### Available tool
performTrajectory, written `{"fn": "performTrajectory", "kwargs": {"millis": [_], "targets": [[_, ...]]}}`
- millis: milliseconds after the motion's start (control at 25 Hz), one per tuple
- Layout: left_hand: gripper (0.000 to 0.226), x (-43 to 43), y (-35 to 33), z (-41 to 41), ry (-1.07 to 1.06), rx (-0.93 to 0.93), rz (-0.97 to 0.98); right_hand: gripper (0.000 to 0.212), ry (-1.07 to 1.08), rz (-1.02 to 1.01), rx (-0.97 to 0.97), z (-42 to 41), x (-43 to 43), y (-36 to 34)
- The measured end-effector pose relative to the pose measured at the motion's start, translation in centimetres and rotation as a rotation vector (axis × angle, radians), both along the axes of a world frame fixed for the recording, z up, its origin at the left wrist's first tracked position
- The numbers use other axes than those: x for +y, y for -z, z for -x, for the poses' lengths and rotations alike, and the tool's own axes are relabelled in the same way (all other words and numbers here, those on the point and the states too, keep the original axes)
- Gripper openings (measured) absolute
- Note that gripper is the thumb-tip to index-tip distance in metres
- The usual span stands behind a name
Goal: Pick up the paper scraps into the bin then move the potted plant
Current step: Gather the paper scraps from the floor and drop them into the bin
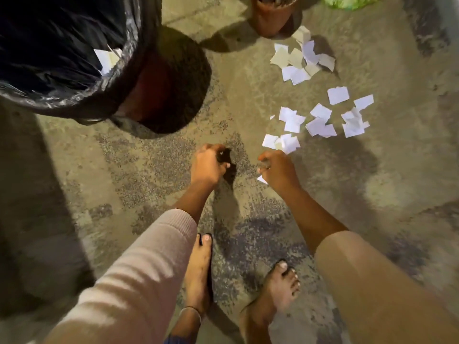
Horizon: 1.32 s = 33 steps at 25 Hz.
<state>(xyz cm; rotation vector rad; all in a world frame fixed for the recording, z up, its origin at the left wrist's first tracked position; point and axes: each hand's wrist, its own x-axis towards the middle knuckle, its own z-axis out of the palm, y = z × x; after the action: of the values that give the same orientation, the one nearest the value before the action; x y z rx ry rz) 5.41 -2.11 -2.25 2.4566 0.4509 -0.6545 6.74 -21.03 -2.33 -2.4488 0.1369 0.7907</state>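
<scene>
Several white paper scraps [320, 120] lie scattered on the concrete floor at the right, with another cluster [301, 60] beside a brown plant pot [272, 17] at the top edge; its plant is out of frame. A bin [119, 95] lined with a black bag stands at the upper left, with a few scraps [105, 59] inside. My right hand [277, 168] is closed on a paper scrap, just below the nearest scraps [282, 142]. My left hand [207, 165] hovers low over the floor with curled fingers, and nothing shows in it.
My two feet in sandals [198, 269] stand on the floor below the hands. A green and white object [347, 1] peeks in at the top right. A dark strip runs along the left side of the floor.
</scene>
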Motion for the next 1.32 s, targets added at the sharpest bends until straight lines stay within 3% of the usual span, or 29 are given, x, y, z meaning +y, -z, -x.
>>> {"fn": "performTrajectory", "kwargs": {"millis": [240,400,600,720,880,1040,1160,1320], "targets": [[0.062,-1.1,4.6,1.2,0.054,0.104,-0.211,0.047,-0.233,0.157,-0.048,3.7,-0.5,4.9],[0.042,-0.5,5.7,1.7,0.014,0.005,-0.156,0.056,-0.359,0.280,-0.087,4.5,-1.0,5.7],[0.028,-0.5,6.1,1.1,-0.101,0.034,-0.002,0.046,-0.357,0.217,-0.080,4.3,-2.2,6.2],[0.022,-2.5,5.7,0.0,-0.076,0.002,0.026,0.028,-0.288,0.125,-0.091,3.5,-2.8,6.4],[0.020,-6.7,4.8,-2.9,0.074,-0.012,0.138,0.014,-0.076,0.097,-0.240,0.9,-4.3,5.7],[0.042,-10.1,4.7,-5.9,0.269,-0.074,0.077,0.011,-0.169,0.135,-0.413,-2.9,-5.7,5.3],[0.063,-11.1,5.6,-7.7,0.395,-0.051,0.032,0.013,-0.296,0.162,-0.426,-4.5,-6.5,5.9],[0.057,-10.9,6.5,-8.5,0.503,-0.069,-0.074,0.034,-0.339,0.229,-0.329,-4.5,-6.6,6.7]]}}
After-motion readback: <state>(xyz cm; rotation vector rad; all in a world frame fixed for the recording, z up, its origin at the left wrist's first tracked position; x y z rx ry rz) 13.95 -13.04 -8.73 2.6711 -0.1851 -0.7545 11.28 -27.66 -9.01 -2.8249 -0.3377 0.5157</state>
